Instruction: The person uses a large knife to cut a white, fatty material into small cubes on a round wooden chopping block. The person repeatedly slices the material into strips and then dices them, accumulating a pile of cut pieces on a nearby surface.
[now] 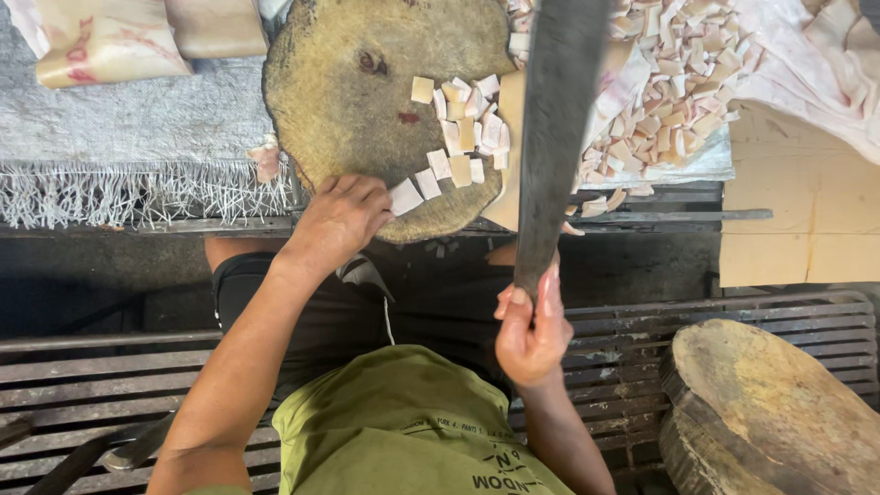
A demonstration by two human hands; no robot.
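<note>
Our right hand (533, 332) has its grip closed around the handle of a big cleaver (559, 128), whose dark blade is raised above the round wooden chopping block (348, 101). Our left hand (341, 220) rests on the near edge of the block, fingers curled loosely, touching one pale cut square (406, 196); it pinches nothing that we can see. More cut pieces (467, 128) lie on the right part of the block, and a large heap (669, 82) sits beyond the blade. We judge the cleaver heavy and stiff, best held low on the handle. The pieces look soft, light and perhaps slippery, so they want flat fingertips. At the top left lie two beige sacks (110, 37) with red marks, on a grey woven mat (128, 128). A flat brown cardboard (807, 211) lies at right.
</note>
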